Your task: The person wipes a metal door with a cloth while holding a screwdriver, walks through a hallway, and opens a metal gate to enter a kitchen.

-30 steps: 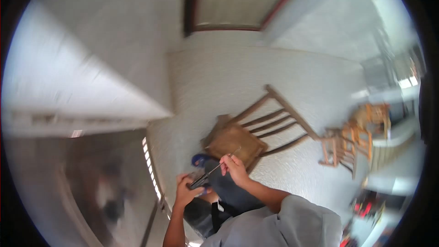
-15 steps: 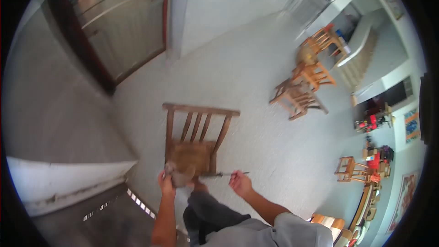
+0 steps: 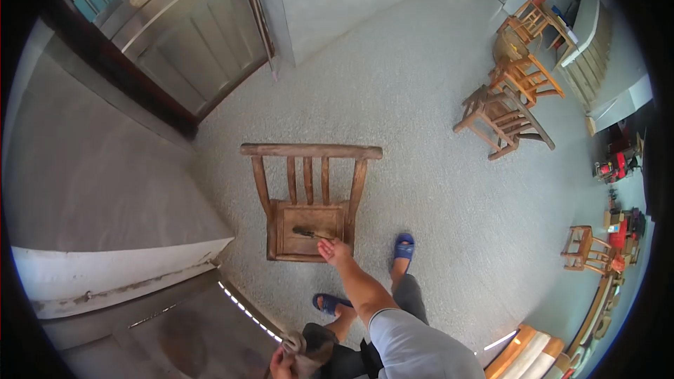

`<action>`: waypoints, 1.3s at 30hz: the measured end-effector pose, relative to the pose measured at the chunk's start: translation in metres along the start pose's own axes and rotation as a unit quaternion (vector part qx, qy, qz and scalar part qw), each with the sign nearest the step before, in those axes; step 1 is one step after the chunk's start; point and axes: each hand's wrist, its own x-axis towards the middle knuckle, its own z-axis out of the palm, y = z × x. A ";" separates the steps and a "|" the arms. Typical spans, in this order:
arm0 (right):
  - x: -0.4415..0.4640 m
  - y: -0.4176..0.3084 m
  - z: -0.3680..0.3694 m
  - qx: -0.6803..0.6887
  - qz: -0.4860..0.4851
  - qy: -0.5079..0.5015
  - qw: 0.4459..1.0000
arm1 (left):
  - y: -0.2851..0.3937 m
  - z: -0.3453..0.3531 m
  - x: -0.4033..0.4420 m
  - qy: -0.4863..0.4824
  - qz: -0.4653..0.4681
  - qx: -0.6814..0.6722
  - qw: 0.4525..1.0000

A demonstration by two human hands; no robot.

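A wooden chair (image 3: 311,250) with a slatted back stands in front of me. Over its seat, my right hand (image 3: 335,250) is closed at the thin end of a slim dark tool (image 3: 305,231); its exact kind is unclear. The tool's thicker dark end points left and lies on or just above the seat; I cannot tell which. Low in the view, beside my legs, my left hand (image 3: 282,365) is closed on a grey-brown bundle that looks like cloth (image 3: 295,343). Part of that hand is cut off by the lower edge.
My feet in blue sandals (image 3: 404,246) are right of and below the chair. A wall corner (image 3: 210,249) and a dark door panel (image 3: 161,337) stand at left. Several chairs (image 3: 502,123) are at the upper right, and a small wooden chair (image 3: 586,249) stands farther right.
My right hand has moved left over the seat with the slim tool. My left hand has dropped from the seat's front to the lower edge, holding the bundle. The view has shifted.
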 end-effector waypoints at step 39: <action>-0.188 -0.655 0.076 -0.273 -0.240 -0.042 0.931 | 0.263 0.890 0.231 -0.387 -0.208 0.078 0.895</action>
